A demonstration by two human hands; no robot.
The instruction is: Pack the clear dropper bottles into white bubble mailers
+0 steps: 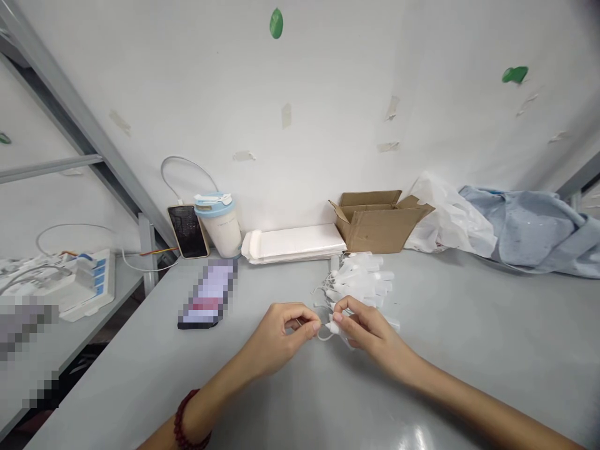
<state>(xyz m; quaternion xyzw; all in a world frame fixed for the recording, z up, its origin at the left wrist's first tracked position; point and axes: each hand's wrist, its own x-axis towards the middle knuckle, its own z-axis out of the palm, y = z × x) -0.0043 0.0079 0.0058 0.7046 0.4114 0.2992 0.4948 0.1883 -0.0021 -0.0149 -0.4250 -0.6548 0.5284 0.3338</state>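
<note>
1. A thin white cord (pixel 324 339) is pinched by the left hand (pixel 287 334), a small white piece (pixel 332 327) by the right hand (pixel 365 328)
2. Both are held just before a pile of white pieces (pixel 359 279), by which forward room is narrowed
3. The far edge is lined with a cardboard box (pixel 379 230) and a plastic bag (pixel 447 222)
4. Grey tabletop (pixel 492 331) is spread widely rightward; its left edge is set well apart from the left hand

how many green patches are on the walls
3: one green patch at the top, near the middle; a second patch at the upper right; a third patch at the far left edge. Others could be hidden from this view.
</note>
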